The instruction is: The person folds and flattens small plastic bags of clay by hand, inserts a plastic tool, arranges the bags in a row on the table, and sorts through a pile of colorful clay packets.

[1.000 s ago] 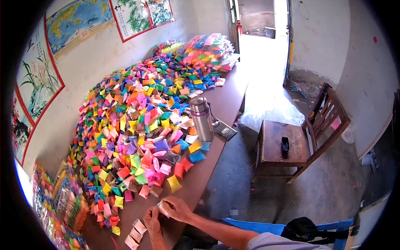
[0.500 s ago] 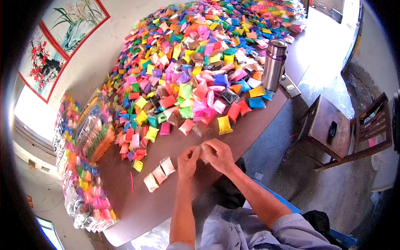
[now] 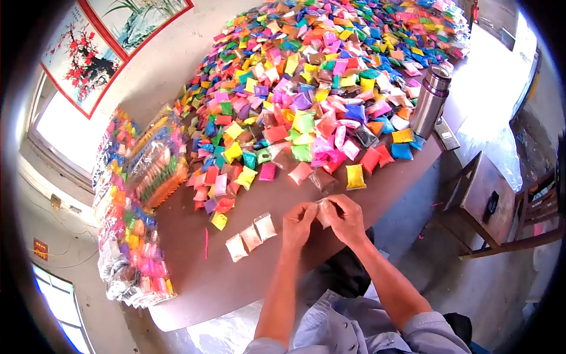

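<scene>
Over the table's near edge, my right hand [image 3: 346,218] is closed on a small pale packet [image 3: 323,213]. My left hand [image 3: 299,224] is pinched at the packet's left side, with the fingertips partly hidden. Left of my hands, several pale packets [image 3: 251,238] lie in a slanting row on the brown table [image 3: 218,289]. A large heap of small coloured packets [image 3: 283,100] spreads beyond my hands. The heap's nearest yellow packet [image 3: 355,177] lies just above my right hand.
A steel flask [image 3: 431,103] stands on the table's right side beside a small dark box [image 3: 448,134]. Clear bags of coloured packets [image 3: 132,248] line the left edge. A pink strip [image 3: 206,243] lies on the table. A wooden chair [image 3: 477,200] stands at right.
The view has swung left and down, so the table's contents appear farther right. Both hands remain together at the pale packet, now farther from the bottom of the view.
</scene>
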A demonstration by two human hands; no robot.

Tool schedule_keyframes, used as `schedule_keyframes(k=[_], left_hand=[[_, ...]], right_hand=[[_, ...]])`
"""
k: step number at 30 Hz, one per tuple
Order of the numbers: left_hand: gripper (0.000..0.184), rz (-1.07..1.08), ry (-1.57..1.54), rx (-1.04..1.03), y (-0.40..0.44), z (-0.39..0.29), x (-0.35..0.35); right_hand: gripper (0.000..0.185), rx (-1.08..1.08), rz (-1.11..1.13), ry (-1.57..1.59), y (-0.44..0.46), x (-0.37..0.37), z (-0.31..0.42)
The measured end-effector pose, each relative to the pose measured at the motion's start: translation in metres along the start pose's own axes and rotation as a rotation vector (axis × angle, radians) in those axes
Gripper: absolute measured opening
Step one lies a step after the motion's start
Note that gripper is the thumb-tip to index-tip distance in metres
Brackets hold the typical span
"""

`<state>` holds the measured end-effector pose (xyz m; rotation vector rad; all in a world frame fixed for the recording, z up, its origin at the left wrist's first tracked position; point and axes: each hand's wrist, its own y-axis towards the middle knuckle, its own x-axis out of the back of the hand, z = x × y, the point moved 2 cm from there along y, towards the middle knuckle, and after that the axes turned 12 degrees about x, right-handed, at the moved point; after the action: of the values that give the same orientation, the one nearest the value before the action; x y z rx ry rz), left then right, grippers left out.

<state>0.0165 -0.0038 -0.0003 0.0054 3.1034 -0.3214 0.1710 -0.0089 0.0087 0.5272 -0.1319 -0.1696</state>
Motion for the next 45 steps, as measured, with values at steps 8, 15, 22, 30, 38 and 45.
schedule_keyframes(k=[8, 15, 22, 30, 38, 45], left_hand=[[0.017, -0.017, 0.092, -0.032, 0.000, 0.000, -0.001], [0.019, -0.039, 0.054, 0.007, -0.004, -0.007, -0.002], [0.019, -0.014, -0.067, 0.039, -0.001, -0.003, 0.001], [0.016, -0.023, 0.244, 0.019, -0.005, -0.010, -0.007], [0.016, 0.017, 0.064, 0.014, 0.001, -0.002, 0.003], [0.022, -0.007, 0.257, -0.080, -0.008, -0.017, -0.010]], right_hand=[[0.013, -0.021, -0.018, 0.037, -0.002, 0.000, -0.006], [0.014, -0.026, -0.053, 0.010, -0.001, 0.000, -0.004], [0.015, 0.009, 0.024, -0.023, 0.002, 0.002, 0.004], [0.014, 0.031, -0.052, 0.017, 0.003, 0.001, -0.003], [0.016, 0.011, 0.017, 0.037, 0.003, 0.001, 0.004], [0.016, -0.023, -0.024, 0.070, -0.001, 0.001, -0.010]])
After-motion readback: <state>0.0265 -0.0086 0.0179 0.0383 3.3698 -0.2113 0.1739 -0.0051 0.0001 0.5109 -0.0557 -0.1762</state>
